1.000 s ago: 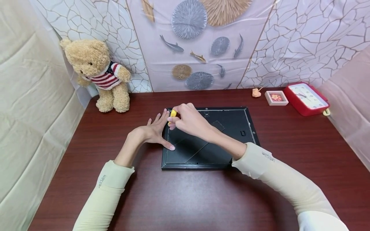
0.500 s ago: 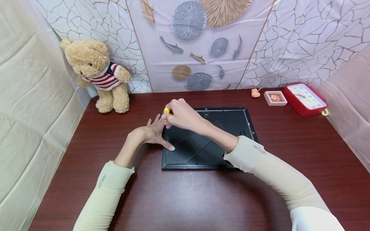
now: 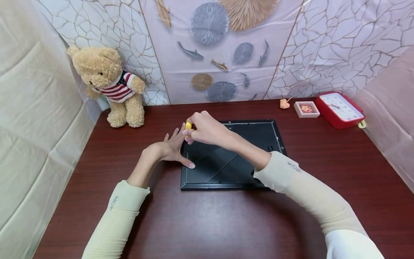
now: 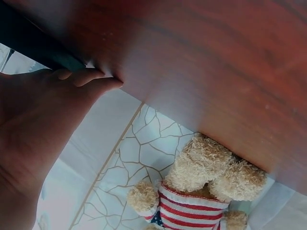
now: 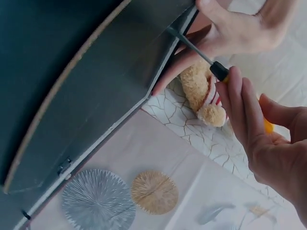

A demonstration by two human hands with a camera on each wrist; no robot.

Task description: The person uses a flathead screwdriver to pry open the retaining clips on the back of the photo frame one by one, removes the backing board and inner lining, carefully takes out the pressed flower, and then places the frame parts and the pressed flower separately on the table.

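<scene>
A black picture frame (image 3: 210, 171) lies face down on the table, its backing board upward. My left hand (image 3: 169, 149) rests spread over its left edge, thumb on the backing and the other fingers pointing away along the edge. In my right hand (image 3: 210, 130) I grip a screwdriver (image 3: 188, 125) by its yellow handle. The right wrist view shows the metal shaft of the screwdriver (image 5: 194, 48) reaching the frame's border (image 5: 163, 64), close beside the left hand (image 5: 235, 33). Exactly what the tip touches is too small to tell.
A teddy bear (image 3: 111, 86) in a striped sweater sits at the table's back left. At the back right are a red clock (image 3: 340, 109), a small pink box (image 3: 306, 109) and a little peach-coloured object (image 3: 284, 104). Patterned cloth hangs behind the table (image 3: 207, 223).
My right hand with the screwdriver has shifted left and slightly away, then a touch back right. The left hand and the picture frame have stayed put.
</scene>
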